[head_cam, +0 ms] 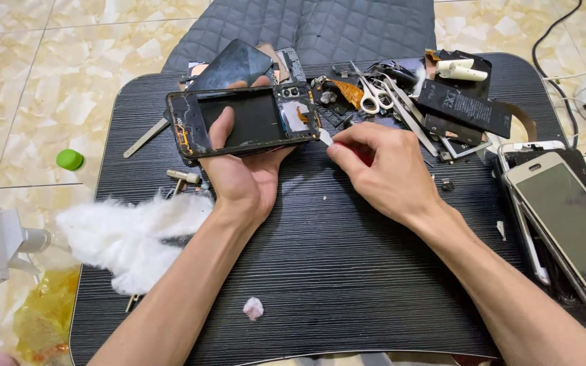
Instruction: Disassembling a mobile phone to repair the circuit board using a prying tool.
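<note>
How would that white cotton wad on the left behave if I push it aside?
The white cotton wad looks fluffy and wispy, so it is probably very light, and would likely squash and drag rather than slide. Loose fibres may snag on the ridged table.

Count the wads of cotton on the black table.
2: a large white cotton wad at the table's left edge, and a small pinkish wad near the front edge. Clutter at the back may hide more.
</note>
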